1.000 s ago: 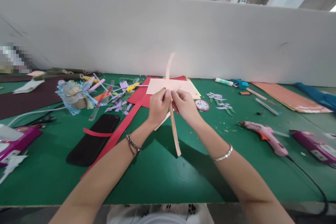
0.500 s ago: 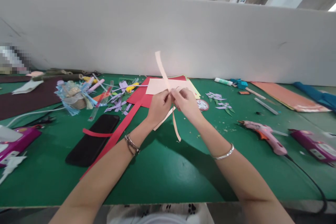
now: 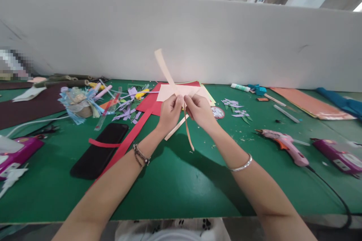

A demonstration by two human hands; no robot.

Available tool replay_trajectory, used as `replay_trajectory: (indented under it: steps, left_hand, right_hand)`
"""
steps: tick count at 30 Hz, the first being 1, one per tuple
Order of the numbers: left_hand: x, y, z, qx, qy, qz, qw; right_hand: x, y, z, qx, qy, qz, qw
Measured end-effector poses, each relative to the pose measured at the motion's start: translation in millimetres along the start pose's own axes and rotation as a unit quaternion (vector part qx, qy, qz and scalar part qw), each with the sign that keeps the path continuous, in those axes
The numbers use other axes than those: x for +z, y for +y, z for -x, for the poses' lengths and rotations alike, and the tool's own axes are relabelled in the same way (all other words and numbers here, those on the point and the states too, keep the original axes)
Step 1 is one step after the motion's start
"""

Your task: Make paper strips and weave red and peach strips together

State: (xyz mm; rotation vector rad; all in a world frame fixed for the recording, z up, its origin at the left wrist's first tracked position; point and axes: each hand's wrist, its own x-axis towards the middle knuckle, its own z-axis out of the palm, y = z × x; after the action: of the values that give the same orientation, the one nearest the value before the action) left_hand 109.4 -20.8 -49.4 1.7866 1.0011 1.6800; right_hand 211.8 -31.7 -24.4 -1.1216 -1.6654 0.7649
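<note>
My left hand (image 3: 169,113) and my right hand (image 3: 200,110) meet over the green table (image 3: 175,180), both pinched on pale peach paper strips (image 3: 164,68). One strip end sticks up and to the left above my hands. Two more ends hang below them, one slanting down left (image 3: 175,128), the other curving down (image 3: 189,135). Just behind my hands lies a peach paper sheet (image 3: 175,91) on red paper (image 3: 149,101).
A black phone (image 3: 99,150) and long red strips (image 3: 132,135) lie left of my arms. Paper scraps (image 3: 127,107) and a blue tassel bundle (image 3: 77,99) sit further left. A pink glue gun (image 3: 284,145) with a cord lies right. A white partition (image 3: 181,37) backs the table.
The upright strip end has swung from near vertical to leaning left. The hanging end has been drawn up shorter. My hands stay together at the same spot.
</note>
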Motion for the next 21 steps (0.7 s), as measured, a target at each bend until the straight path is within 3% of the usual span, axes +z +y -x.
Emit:
replay_trajectory:
  steps: [5,13,16,21]
  left_hand:
    - [-7.1,4.9,-4.0,0.026,0.011,-0.039,0.999]
    - [-7.2,2.3,-5.7,0.03,-0.068,-0.1,0.992]
    - [-8.0,1.5,-5.6,0.054,-0.072,-0.114,0.989]
    - [-8.4,-1.0,-6.2,0.074,-0.026,-0.136,0.988]
  right_hand:
    - [1.4,-2.0,0.5,0.029,-0.004,-0.022,0.999]
    - [-1.9,1.2,-3.0,0.053,0.036,-0.102,0.993]
    - [-1.2,2.9,-3.1,0.039,0.05,-0.049,0.997]
    - [0.1,2.9,0.1,-0.053,0.038,0.099,0.993]
